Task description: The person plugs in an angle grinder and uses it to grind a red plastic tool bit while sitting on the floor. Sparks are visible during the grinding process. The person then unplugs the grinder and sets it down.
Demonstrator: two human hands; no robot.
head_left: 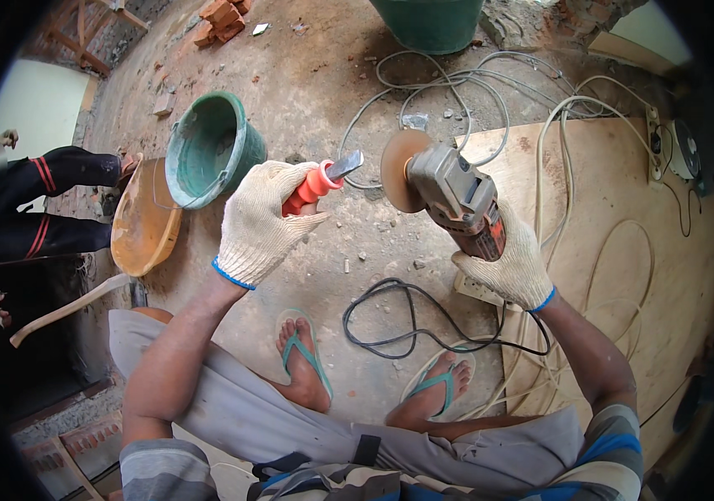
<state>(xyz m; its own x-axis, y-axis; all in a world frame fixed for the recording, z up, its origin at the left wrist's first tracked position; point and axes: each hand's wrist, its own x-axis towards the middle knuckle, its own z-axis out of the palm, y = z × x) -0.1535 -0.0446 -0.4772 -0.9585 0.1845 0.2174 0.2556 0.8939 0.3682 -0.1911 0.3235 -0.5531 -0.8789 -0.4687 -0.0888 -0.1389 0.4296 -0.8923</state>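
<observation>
My left hand, in a knitted white glove with a blue cuff, is closed round the red handle of a chisel. The chisel's short flat metal blade points up and to the right. In my gloved right hand I grip the body of an angle grinder. Its brown disc faces the chisel blade, with a small gap between them. Whether the disc is spinning cannot be told. The grinder's black cord loops on the floor beneath.
A green bucket and an orange-yellow basin stand at left, near a wooden-handled tool and another person's legs. Pale cables coil across a wooden board at right. Bricks and another green bucket are farther off.
</observation>
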